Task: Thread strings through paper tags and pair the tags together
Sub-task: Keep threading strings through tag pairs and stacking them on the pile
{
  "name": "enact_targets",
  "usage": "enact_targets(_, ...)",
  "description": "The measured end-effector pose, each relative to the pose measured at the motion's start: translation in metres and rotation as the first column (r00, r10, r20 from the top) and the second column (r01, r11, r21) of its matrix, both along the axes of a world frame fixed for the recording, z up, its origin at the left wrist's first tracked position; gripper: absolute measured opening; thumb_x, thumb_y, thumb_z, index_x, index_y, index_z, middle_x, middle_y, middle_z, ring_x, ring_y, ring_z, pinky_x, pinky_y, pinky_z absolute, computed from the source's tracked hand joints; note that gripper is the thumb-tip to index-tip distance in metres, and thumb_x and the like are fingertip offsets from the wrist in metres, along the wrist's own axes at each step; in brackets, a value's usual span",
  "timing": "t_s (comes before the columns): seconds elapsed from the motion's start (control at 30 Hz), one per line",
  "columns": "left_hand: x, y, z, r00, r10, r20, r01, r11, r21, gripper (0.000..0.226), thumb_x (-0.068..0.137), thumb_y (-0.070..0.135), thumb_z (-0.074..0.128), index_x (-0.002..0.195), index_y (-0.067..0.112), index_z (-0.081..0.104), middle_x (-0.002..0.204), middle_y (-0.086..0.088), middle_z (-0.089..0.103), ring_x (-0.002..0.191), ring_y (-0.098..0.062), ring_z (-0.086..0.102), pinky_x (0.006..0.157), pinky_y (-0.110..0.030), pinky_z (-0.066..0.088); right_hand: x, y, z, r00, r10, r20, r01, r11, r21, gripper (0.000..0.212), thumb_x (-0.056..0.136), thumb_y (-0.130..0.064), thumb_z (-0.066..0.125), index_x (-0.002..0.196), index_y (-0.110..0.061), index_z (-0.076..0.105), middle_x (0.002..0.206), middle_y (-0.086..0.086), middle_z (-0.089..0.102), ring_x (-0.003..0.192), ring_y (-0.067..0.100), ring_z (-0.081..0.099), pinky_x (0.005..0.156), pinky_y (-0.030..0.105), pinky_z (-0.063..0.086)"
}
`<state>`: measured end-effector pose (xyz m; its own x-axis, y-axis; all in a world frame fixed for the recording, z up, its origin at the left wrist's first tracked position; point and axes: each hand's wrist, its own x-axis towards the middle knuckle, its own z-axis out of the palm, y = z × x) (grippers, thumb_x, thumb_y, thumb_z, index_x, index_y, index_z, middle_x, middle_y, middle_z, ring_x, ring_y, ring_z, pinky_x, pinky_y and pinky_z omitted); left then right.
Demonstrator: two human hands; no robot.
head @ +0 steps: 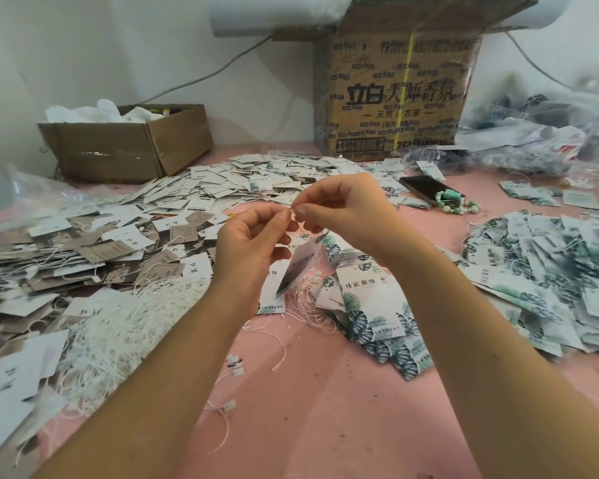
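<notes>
Both hands up at centre frame, fingertips meeting. Left hand (253, 243) grip: thumb and forefinger pinched on a thin string (292, 210), other fingers curled. Right hand (339, 205) grip: same pinch on the same string, right at the left fingertips. Leaf-print tag (300, 267) hangs tilted just below the hands, off the pink surface (308, 409); can't tell exactly how it's attached. Loose white strings (118, 326) are heaped lower left, beside the brown and white tags (101, 243). More leaf-print tags (374, 305) lie under the right wrist, with a bigger heap (550, 271) far right. Phone (426, 188) and bead bracelet (455, 203) lie behind the hands, touching. Large carton (395, 98) and low box (128, 146) at the back wall.
</notes>
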<state>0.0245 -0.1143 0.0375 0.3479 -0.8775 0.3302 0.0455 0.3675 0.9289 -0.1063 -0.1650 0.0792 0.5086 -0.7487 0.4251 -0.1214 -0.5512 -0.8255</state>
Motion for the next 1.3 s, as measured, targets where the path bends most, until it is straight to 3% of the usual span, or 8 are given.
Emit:
enact_targets(0.5,-0.0001,-0.0004,-0.0013,0.999,-0.014,0.030,0.014,1.000,0.015,0.015,0.090,0.009,0.059,0.083,0.019,0.067,0.063,0.009,0.067,0.057,0.000,0.056,0.053,-0.017,0.046,0.0006,-0.0008,-0.0017,1.000,-0.016,0.002,0.016,0.999,-0.042,0.013,0.079,0.002,0.067,0.079,-0.010,0.064,0.067,0.005,0.064,0.060,0.013,0.059,0.065,0.029,0.054)
enact_targets(1.07,-0.0008,-0.0001,-0.0038,0.999,-0.005,0.050,0.004,0.999,0.039,0.013,0.090,0.008,0.059,0.084,0.017,0.067,0.063,0.010,0.067,0.057,0.001,0.057,0.051,-0.017,0.046,-0.0001,-0.0006,-0.0018,0.999,-0.019,-0.048,0.015,0.997,-0.080,0.011,0.079,0.003,0.067,0.084,-0.005,0.063,0.072,0.008,0.064,0.061,0.010,0.060,0.065,0.021,0.053)
enact_targets(1.2,-0.0013,0.0003,-0.0043,0.998,-0.008,0.056,0.004,0.999,0.054,0.013,0.090,0.008,0.059,0.084,0.017,0.067,0.062,0.010,0.067,0.055,0.001,0.055,0.050,-0.016,0.045,0.0002,-0.0018,-0.0029,0.997,-0.022,-0.069,0.017,0.996,-0.082,0.012,0.079,0.002,0.067,0.085,-0.007,0.063,0.076,0.012,0.066,0.065,0.014,0.062,0.067,0.024,0.054)
enact_targets(1.3,-0.0003,0.0011,-0.0035,0.998,-0.015,0.067,0.011,0.999,0.049,0.014,0.089,0.008,0.060,0.082,0.018,0.067,0.063,0.010,0.067,0.055,0.001,0.055,0.050,-0.016,0.045,-0.0001,-0.0032,-0.0036,0.999,-0.026,-0.040,0.024,0.999,-0.039,0.013,0.078,0.001,0.069,0.082,-0.009,0.061,0.067,0.006,0.065,0.055,0.008,0.060,0.061,0.024,0.055)
